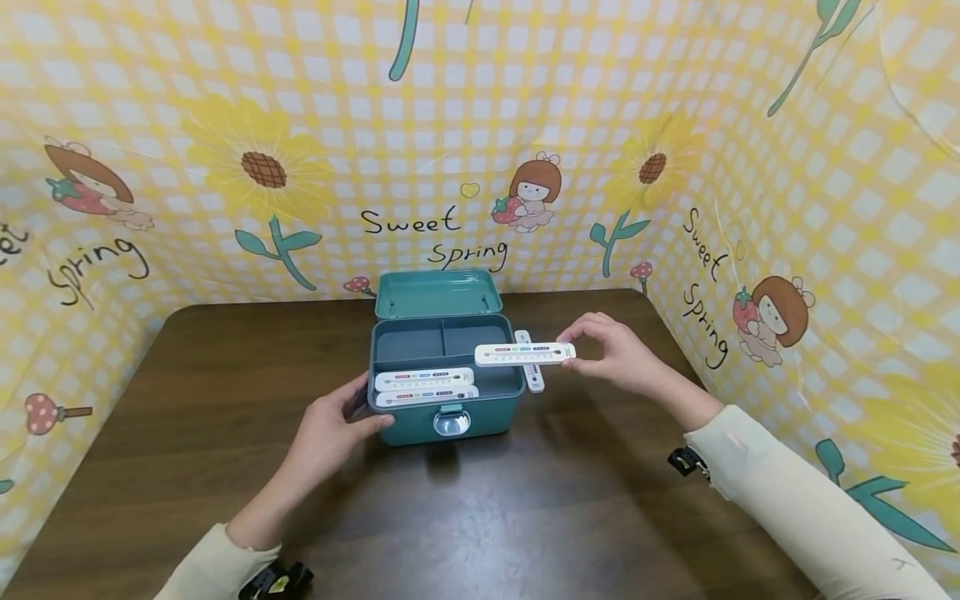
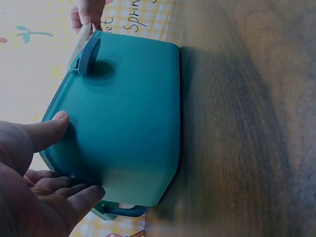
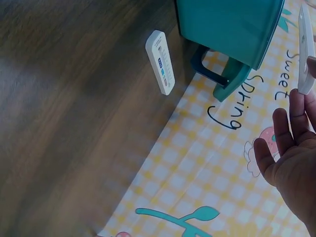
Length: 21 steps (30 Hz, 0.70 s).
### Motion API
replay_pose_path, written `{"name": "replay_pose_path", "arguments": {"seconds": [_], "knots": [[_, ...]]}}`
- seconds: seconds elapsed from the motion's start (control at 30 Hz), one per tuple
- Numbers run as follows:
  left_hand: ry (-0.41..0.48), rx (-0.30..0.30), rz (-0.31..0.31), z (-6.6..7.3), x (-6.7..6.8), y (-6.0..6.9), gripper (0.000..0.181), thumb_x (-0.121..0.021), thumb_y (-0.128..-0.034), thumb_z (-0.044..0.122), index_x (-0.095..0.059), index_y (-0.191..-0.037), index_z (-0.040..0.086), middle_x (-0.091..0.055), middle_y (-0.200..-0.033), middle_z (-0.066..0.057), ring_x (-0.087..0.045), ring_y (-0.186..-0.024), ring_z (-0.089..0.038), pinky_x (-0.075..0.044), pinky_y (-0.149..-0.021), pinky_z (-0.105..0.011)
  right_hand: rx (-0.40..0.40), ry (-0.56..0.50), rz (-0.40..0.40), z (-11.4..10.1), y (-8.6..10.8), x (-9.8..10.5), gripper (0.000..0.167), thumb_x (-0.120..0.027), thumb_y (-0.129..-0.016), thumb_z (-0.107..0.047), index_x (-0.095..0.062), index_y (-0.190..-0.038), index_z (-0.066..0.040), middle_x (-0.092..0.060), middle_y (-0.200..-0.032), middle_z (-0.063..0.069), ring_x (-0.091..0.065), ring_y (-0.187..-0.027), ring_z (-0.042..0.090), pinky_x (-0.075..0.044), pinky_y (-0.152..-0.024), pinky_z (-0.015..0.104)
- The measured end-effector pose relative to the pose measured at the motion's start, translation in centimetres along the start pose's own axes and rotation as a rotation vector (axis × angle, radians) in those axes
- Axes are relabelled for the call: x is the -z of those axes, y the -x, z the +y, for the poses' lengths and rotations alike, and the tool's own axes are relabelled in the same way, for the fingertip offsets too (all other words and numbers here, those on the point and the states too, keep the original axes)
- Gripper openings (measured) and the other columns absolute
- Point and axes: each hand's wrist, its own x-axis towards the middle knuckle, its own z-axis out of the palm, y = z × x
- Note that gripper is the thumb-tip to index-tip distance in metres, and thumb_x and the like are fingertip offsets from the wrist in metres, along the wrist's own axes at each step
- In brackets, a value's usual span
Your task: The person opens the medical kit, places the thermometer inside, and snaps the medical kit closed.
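Note:
My right hand [image 1: 618,354] pinches one end of a flat white thermometer [image 1: 517,356] with a printed scale. It holds the thermometer level above the right part of an open teal storage box [image 1: 480,419]. My left hand [image 1: 326,429] rests at the box's front left corner, its thumb against the front and its other fingers extended along the left side, as the left wrist view shows. Two similar thermometers [image 1: 424,380] lie in the front left of the box. Another thermometer [image 3: 161,62] lies on the table beside the box's right side.
The box's lid [image 1: 438,293] is tipped back towards the wall, and dividers split the tray inside. A clear latch [image 1: 452,423] sits at its front. A brown wooden table [image 1: 247,367] carries the box. Yellow checked cloth [image 1: 450,125] encloses the table's back and sides.

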Motion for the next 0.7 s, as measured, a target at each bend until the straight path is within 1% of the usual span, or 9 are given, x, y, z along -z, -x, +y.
{"name": "replay_pose_path", "arguments": {"seconds": [0.07,0.2,0.33,0.43,0.57,0.7], "knots": [[0.003,0.0,0.003,-0.1,0.0,0.0,0.089,-0.082,-0.086,0.044,-0.042,-0.157,0.009,-0.051,-0.154,-0.015,-0.055,-0.136,-0.037,-0.052,-0.101,-0.048,0.014,0.011,-0.022,-0.3,-0.3,0.1,0.028,-0.086,-0.085,-0.014,-0.073,-0.11,-0.019,-0.068,-0.11,-0.007,-0.056,-0.108,0.019,-0.047,-0.095,0.043],[0.008,-0.001,0.006,-0.3,-0.1,-0.1,0.09,-0.083,-0.0854,0.045,-0.042,-0.157,0.01,-0.051,-0.154,-0.015,-0.056,-0.136,-0.035,-0.052,-0.101,-0.047,0.042,0.012,-0.063,-0.8,-0.8,0.2,0.028,-0.086,-0.085,-0.015,-0.074,-0.11,-0.02,-0.068,-0.109,-0.009,-0.056,-0.108,0.016,-0.047,-0.094,0.042],[0.016,-0.003,0.005,-0.4,-0.2,-0.1,0.091,-0.082,-0.0846,0.047,-0.042,-0.157,0.009,-0.051,-0.154,-0.015,-0.056,-0.136,-0.035,-0.052,-0.102,-0.047,0.055,0.013,-0.106,-1.3,-1.2,0.1,0.027,-0.086,-0.085,-0.02,-0.073,-0.109,-0.023,-0.068,-0.108,-0.011,-0.057,-0.109,0.021,-0.047,-0.094,0.041],[0.018,0.002,0.01,-0.3,-0.2,-0.1,0.091,-0.083,-0.084,0.047,-0.043,-0.157,0.01,-0.052,-0.153,-0.015,-0.056,-0.136,-0.035,-0.052,-0.102,-0.046,0.062,0.02,-0.144,-1.7,-1.6,-0.1,0.026,-0.086,-0.085,-0.022,-0.074,-0.109,-0.023,-0.068,-0.108,-0.01,-0.057,-0.108,0.02,-0.048,-0.093,0.04],[0.018,0.007,0.009,-0.2,-0.2,-0.1,0.091,-0.083,-0.0841,0.046,-0.042,-0.157,0.01,-0.051,-0.154,-0.015,-0.055,-0.136,-0.035,-0.051,-0.102,-0.046,0.084,0.027,-0.189,-1.9,-2.0,-0.5,0.026,-0.085,-0.085,-0.019,-0.075,-0.108,-0.022,-0.068,-0.108,-0.009,-0.056,-0.106,0.014,-0.049,-0.092,0.042],[0.02,0.006,0.008,-0.3,-0.1,0.0,0.09,-0.083,-0.0843,0.046,-0.043,-0.157,0.011,-0.051,-0.154,-0.014,-0.056,-0.136,-0.034,-0.052,-0.102,-0.047,0.1,0.025,-0.221,-1.9,-2.4,-0.8,0.026,-0.085,-0.084,-0.015,-0.075,-0.108,-0.02,-0.068,-0.108,-0.007,-0.056,-0.107,0.015,-0.049,-0.093,0.045]]}}
